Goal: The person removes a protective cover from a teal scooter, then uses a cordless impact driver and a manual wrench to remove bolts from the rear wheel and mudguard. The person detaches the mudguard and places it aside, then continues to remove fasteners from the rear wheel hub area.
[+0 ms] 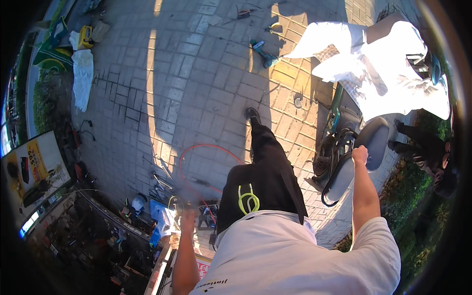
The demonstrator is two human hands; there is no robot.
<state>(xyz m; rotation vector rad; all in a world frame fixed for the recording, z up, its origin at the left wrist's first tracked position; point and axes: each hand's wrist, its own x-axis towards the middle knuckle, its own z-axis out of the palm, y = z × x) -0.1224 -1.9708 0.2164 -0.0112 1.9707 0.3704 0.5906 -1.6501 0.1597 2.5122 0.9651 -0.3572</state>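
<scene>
A grey scooter seat is on my right, part of a dark electric scooter. My right hand is closed at the seat's near edge, its fingers curled against it; the exact grip is partly hidden. A white sheet drapes over the scooter's front. Low on my left side, my left hand is in shade and smeared, so its fingers do not show clearly. It is nearest to a cluttered group of tools and a blue container.
A thin red hose curves over the brick paving beside my leg. Farther ahead lies a teal power tool. Another person in dark clothes is beyond the scooter at right. A cluttered workshop bench stands at lower left.
</scene>
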